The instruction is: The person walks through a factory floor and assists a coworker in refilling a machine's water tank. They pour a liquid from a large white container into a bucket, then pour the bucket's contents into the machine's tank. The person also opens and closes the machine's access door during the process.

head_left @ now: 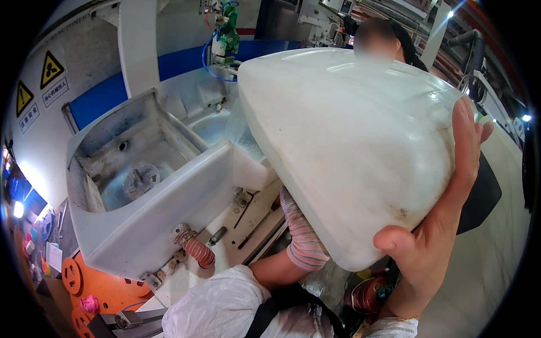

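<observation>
A large white moulded cover (344, 146) with rounded edges is raised and tilted in front of me, with smudges near its right corner. My right hand (434, 231), bare, grips its right edge. The thumb rests on the near face and the fingers stretch along the rim. In a striped knit glove, my left hand (304, 231) reaches behind the cover's lower left edge, where its fingers are hidden. Left of the cover stands a white open housing (186, 208) with a stained hollow and a round clear fitting (142, 179) inside it.
A red corrugated hose (200, 252) comes off the housing. Rods (262, 225) lie on the bench beside it. An orange plate (107, 293) is at lower left, a red canister (366, 296) below the cover. Another person (376, 42) stands beyond the cover, beside machinery.
</observation>
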Motion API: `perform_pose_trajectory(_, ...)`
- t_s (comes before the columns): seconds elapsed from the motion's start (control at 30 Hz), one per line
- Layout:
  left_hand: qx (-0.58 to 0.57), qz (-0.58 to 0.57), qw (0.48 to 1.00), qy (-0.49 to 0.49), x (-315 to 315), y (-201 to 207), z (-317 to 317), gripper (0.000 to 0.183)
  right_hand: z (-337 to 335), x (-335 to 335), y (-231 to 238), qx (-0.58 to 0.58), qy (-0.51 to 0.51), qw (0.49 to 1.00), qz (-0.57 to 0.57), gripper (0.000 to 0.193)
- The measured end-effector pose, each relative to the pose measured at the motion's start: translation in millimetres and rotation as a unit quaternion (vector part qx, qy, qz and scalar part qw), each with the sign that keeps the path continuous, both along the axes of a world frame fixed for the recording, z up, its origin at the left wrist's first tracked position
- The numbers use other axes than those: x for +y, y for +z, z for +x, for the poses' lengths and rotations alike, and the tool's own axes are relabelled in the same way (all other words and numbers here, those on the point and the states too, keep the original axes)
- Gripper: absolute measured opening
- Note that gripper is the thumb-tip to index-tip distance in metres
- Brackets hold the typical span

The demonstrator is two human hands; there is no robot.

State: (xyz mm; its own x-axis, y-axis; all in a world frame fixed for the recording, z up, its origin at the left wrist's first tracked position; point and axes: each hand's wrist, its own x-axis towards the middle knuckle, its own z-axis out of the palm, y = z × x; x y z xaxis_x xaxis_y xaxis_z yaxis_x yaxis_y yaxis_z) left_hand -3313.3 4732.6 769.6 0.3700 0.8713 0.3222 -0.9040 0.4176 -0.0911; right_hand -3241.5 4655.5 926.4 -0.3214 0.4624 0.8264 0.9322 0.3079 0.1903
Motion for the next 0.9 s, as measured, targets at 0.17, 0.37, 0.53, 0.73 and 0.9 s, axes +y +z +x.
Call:
perform_pose_trajectory(0.17, -0.047, 0.012, 0.998, -0.050, 1.8, 4.4, -2.7, 0.067, -5.7, 6.4, 5.3, -0.016, -0.003, 1.000, 0.003, 0.117)
perform_pose_trajectory(0.37, -0.078, -0.028, 0.994, -0.076, -0.9, 14.2, -10.6, 0.069, -12.0, 9.4, 13.9, -0.031, -0.015, 0.999, 0.011, 0.114)
perform_pose_trajectory(0.53, -0.003, -0.101, 0.993, -0.054, -3.1, 19.7, -12.5, 0.071, -18.3, 12.2, 20.8, -0.045, -0.025, 0.999, 0.015, 0.111)
perform_pose_trajectory(0.73, -0.128, -0.009, 0.985, -0.113, 4.8, 17.6, -14.5, 0.075, -28.7, 15.4, 28.4, -0.062, -0.042, 0.997, 0.018, 0.108)
perform_pose_trajectory(0.9, -0.138, -0.015, 0.980, -0.146, 8.7, 14.8, -13.8, 0.080, -36.5, 18.1, 33.6, -0.074, -0.059, 0.995, 0.018, 0.106)
